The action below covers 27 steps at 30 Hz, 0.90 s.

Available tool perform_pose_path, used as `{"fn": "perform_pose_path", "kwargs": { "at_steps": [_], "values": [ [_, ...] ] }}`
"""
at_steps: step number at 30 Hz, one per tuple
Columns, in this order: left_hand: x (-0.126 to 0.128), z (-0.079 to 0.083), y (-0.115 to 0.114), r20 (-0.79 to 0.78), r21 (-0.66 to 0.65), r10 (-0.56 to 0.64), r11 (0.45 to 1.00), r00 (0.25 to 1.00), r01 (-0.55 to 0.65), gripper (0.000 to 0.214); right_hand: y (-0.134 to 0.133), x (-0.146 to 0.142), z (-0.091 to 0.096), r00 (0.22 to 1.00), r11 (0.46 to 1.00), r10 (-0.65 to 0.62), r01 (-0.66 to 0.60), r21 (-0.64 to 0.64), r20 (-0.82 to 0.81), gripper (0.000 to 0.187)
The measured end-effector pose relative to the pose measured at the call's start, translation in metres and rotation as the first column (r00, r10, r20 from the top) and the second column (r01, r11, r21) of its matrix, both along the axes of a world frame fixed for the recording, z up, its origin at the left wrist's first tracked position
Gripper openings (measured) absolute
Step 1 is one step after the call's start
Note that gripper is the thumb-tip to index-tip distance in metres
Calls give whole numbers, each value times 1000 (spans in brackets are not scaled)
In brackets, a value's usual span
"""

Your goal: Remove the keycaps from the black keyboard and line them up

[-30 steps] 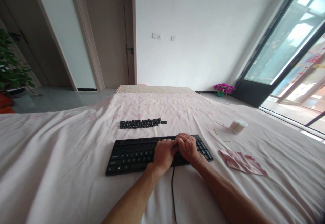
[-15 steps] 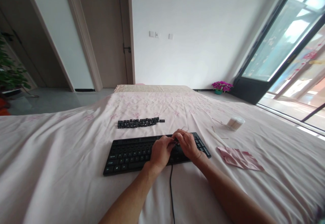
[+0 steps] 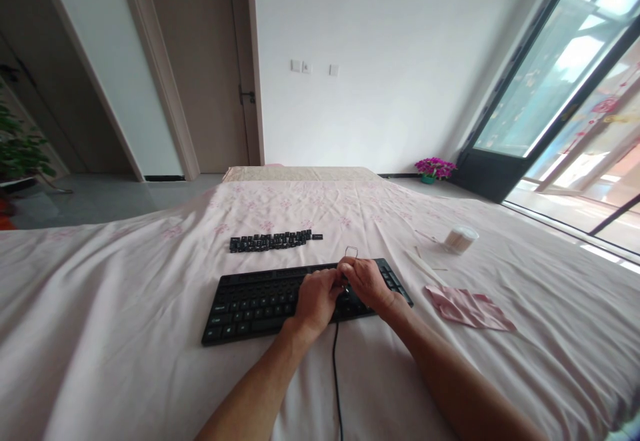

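So the black keyboard (image 3: 260,307) is sitting on the pale pink cloth (image 3: 150,347), right under both hands, cable (image 3: 337,374) running off toward the person. Right hand (image 3: 367,282) is curled up with its fingers gripping a thin wire loop (image 3: 351,247), which pokes up past the knuckles. Left hand (image 3: 316,297) is bunched up right against it, fingertips together over the keys, but I can't tell if there's anything in them.

Biggest change is that loop: a second ago you couldn't see it, half a second ago it was leaning over the right hand, and now it stands straighter. Otherwise the hands have barely budged, and the whole view slid a bit left.

The pile of loose keycaps (image 3: 270,241) beyond the keyboard looks the same. Pink rag (image 3: 470,307) and cotton swab tub (image 3: 461,239) haven't moved either, both off to the right.
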<state>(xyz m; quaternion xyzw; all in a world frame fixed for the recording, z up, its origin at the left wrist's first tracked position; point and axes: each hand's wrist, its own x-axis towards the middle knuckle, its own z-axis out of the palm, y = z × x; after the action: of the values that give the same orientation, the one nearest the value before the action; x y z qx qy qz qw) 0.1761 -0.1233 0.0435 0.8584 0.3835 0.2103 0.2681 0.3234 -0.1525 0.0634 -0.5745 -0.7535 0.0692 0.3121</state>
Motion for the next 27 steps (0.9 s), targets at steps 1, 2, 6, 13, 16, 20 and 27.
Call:
{"fn": "perform_pose_path", "kwargs": {
  "at_steps": [1, 2, 6, 13, 16, 20, 27],
  "values": [
    [0, -1, 0, 23, 29, 4, 1000, 1000, -5, 12, 1, 0, 0, 1000, 1000, 9, -9, -6, 4, 35],
    [0, -2, 0, 42, 53, 9, 999, 999, -11, 11, 2, 0, 0, 1000, 1000, 21, -21, -13, 7, 35],
    [0, -6, 0, 86, 63, 43, 997, 995, -48, 14, 6, 2, -3, 996, 997, 83, -82, -11, 13, 35],
    [0, -5, 0, 38, 104, 66, 992, 997, -70, 20, 5, 6, -9, 991, 991, 134, -134, 12, -3, 38],
    [0, -6, -1, 17, 125, 86, 988, 996, -87, 22, 5, 8, -10, 986, 986, 164, -164, 17, -17, 37],
    [1, -8, -1, 11, 138, 110, 984, 994, -110, 17, 6, 10, -12, 981, 984, 180, -180, 13, -67, 35],
    [-1, -13, 4, 176, 4, 126, 992, 976, -129, 18, 5, 12, -13, 973, 980, 199, -200, 5, -118, 34]
  ]
}}
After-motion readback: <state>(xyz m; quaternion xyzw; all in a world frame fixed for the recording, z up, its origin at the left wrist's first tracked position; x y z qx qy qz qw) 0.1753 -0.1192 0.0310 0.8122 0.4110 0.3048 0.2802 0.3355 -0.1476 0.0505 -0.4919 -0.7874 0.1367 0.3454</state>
